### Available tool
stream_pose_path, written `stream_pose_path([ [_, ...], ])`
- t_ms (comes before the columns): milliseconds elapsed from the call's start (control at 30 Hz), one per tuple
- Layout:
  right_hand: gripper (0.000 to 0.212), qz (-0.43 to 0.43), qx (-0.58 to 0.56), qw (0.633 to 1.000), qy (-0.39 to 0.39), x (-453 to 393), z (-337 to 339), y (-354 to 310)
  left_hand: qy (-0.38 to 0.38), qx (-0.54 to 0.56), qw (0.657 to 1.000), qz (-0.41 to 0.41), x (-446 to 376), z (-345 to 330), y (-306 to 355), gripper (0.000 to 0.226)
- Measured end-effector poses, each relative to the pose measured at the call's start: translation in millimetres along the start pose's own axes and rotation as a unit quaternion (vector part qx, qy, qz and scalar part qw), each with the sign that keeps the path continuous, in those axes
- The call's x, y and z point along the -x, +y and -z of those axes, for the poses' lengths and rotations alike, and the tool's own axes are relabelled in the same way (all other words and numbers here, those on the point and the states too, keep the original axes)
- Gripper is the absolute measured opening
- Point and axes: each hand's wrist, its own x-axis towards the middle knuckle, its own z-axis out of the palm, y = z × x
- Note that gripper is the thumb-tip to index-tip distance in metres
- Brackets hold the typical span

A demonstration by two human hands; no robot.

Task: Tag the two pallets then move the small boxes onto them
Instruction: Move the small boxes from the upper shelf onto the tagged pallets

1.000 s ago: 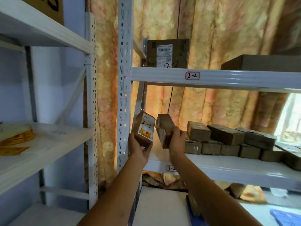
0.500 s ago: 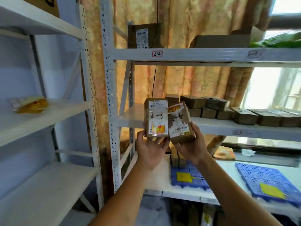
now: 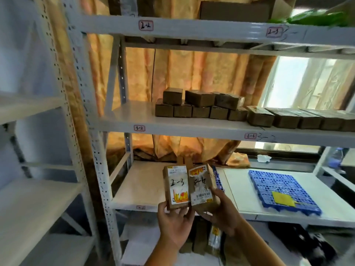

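Note:
My left hand [image 3: 173,223] holds a small cardboard box marked "2-3" [image 3: 176,187] upright. Beside it my right hand [image 3: 222,214] grips a second small box [image 3: 201,186] with a torn label. Both boxes touch side by side in front of the lower shelf. A blue pallet [image 3: 278,189] with a yellow tag [image 3: 283,198] lies on that shelf to the right. Another blue pallet [image 3: 218,181] shows only as an edge behind the held boxes. Several more small boxes [image 3: 199,105] are stacked on the middle shelf labelled 3-2.
White metal racking [image 3: 92,112] stands with a perforated upright left of my hands. A second rack [image 3: 28,198] is at the left. A flat carton [image 3: 234,8] and green item [image 3: 315,18] sit on the top shelf. Boxes and a bag lie on the floor below.
My view has tilted down and nearer the lower shelf. Both hands have lowered the two boxes from middle-shelf height to just above the lower shelf.

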Motion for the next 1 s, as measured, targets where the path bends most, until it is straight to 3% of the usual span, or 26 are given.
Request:
stream_pose_path([
  [267, 0.067, -0.041, 0.049, 0.989, 0.136, -119.1, 53.8, 6.8, 0.14, -0.002, 0.989, -0.049, -128.8, 7.4, 16.1, 0.044],
  [367, 0.057, -0.043, 0.075, 0.97, 0.225, -164.9, 75.8, -6.5, 0.162, -0.001, 0.985, -0.055, -172.6, 3.6, 30.9, 0.05],
  [500, 0.051, -0.023, 0.135, 0.948, 0.288, -221.8, 99.4, -23.4, 0.17, -0.021, 0.983, -0.069, -220.8, -0.7, 38.3, 0.053],
  [733, 0.044, -0.043, 0.261, 0.929, 0.259, -340.0, 108.0, -45.6, 0.192, -0.044, 0.973, -0.117, -274.3, -6.0, 42.1, 0.043],
  [900, 0.035, -0.059, 0.317, 0.926, 0.196, -388.0, 99.6, -41.6, 0.201, -0.083, 0.965, -0.145, -283.0, -9.6, 40.4, 0.037],
  [1000, 0.043, -0.051, 0.325, 0.927, 0.182, -397.2, 92.3, -39.4, 0.19, -0.117, 0.963, -0.153, -288.3, -18.7, 39.3, 0.038],
])
